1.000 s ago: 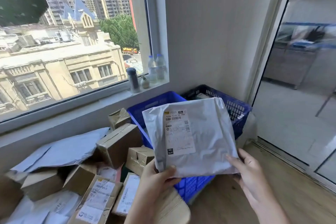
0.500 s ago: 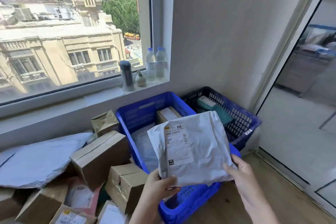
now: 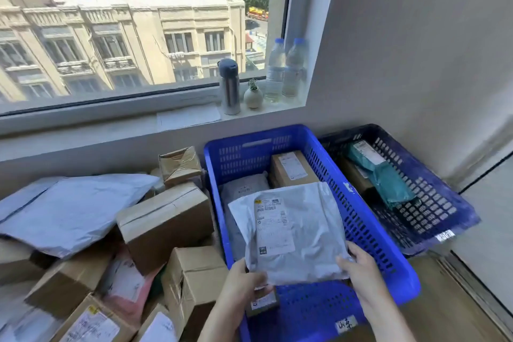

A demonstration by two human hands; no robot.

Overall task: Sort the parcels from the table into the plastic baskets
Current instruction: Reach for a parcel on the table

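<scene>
Left grip [image 3: 244, 283]: closed on the near-left corner of the white mailer [image 3: 299, 236], thumb on top, remaining fingers hidden underneath.
Right grip [image 3: 361, 269]: closed on the near-right corner, fingers curled over the edge. Both grips carried the mailer between them; neither touched anything else.

Mailer: soft, crumpled poly bag, shipping label [image 3: 273, 226] facing up and readable from the near side. Near edge was in the grips and the far edge was tilted up and away, so its long axis ran roughly away from the body.

Key relation: the mailer was held clear above the near half of the bright blue basket [image 3: 358, 211], inside the line of its rim. The floor of that basket lay directly below and slightly ahead of both grips.

Already in this basket were a cardboard box [image 3: 294, 166] at the far end, a grey bag [image 3: 244, 189] beside it and a small labelled box [image 3: 263, 302] just under the left grip.

The dark blue basket [image 3: 438, 211] stood just to the right, nearer the right grip, and held a teal parcel [image 3: 388, 178].

Unsorted boxes and mailers [image 3: 166, 219] were piled to the left, nearer the left grip.

Judgement: placement step. If this basket is the intended one, lowering the mailer and releasing both corners should suffice. Risk: the limp bag draping over the rim.
</scene>
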